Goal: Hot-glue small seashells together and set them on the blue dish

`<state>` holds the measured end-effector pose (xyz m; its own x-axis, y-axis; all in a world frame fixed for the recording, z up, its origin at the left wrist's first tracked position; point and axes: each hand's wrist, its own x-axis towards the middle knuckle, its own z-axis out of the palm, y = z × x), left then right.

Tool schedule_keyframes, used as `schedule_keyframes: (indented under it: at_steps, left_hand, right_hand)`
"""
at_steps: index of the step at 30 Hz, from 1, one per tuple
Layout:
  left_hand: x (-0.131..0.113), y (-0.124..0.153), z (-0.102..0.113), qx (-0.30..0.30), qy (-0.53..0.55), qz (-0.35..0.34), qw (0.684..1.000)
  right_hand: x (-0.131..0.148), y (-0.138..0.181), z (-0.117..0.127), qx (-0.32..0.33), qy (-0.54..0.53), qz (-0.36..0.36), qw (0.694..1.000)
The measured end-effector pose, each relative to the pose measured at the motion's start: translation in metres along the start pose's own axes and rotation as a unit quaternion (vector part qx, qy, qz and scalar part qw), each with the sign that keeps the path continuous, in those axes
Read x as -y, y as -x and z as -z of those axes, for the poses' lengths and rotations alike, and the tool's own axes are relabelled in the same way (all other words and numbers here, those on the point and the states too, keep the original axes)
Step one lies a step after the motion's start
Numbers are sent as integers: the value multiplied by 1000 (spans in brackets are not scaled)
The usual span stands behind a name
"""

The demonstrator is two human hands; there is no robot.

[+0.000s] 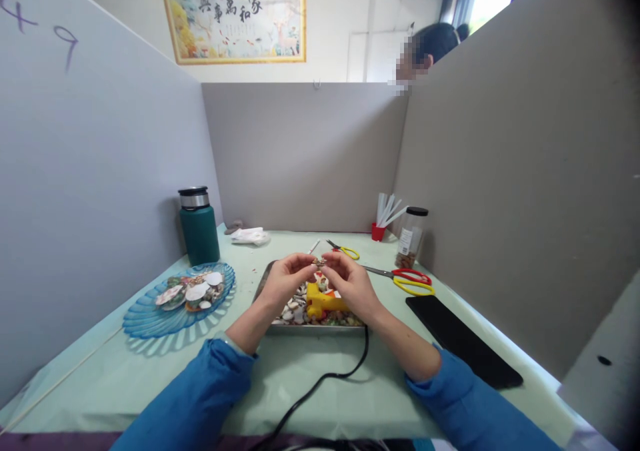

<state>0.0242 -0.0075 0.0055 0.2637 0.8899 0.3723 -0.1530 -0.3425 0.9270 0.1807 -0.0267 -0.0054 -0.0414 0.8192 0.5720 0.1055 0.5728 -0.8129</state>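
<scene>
My left hand [286, 279] and my right hand [350, 282] meet above a metal tray [310, 329], fingertips pinched together on a small shell-like piece [319, 262] held between them. The tray holds several small shells and pebbles. A yellow glue gun [323, 300] lies in the tray under my hands, and its black cord [320, 384] runs toward me across the table. Both sleeves are blue.
A blue glass plate [150, 321] with shells lies at left, a green flask [199, 226] behind it. Red-and-yellow scissors [407, 280], small yellow scissors [345, 250], a jar [411, 238], a red cup of sticks [380, 228] and a black phone [463, 341] are at right. Grey partitions enclose the table; another person sits beyond.
</scene>
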Motion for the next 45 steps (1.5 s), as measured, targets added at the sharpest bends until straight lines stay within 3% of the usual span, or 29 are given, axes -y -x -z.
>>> schedule_keyframes:
  at_steps: [11,31,45]
  left_hand:
    - [-1,1,1,13,-1,-7,1000]
    - [-4,2,-1,10,13,-11,1000]
    - [-4,2,-2,-14,-37,-23,999]
  right_hand:
    - [-4,2,1,22,-10,0,1000]
    - [0,3,0,6,17,4,1000]
    - [-2,6,-1,15,34,10,999]
